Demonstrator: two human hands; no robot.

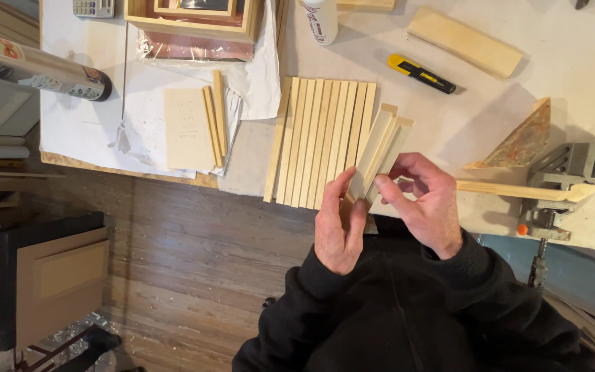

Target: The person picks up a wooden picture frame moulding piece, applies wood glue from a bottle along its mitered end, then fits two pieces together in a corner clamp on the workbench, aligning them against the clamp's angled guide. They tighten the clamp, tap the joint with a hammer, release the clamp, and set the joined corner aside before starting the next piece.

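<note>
Pale wood strips (321,141) lay side by side at the frame's centre, just left of the hands, their lower ends reaching the bench edge (242,187) above bare floorboards. A yellow utility knife (421,74) and a wood block (464,42) sat well apart in the upper right; a metal clamp (573,179) crowded the right edge, gripping a thin stick (525,190) — open bench lay between. Both the left hand (339,224) and right hand (427,203) pinched a small bundle of slats (380,146), light, square-cut, angled toward the upper right — fingers closed on its lower end
</note>
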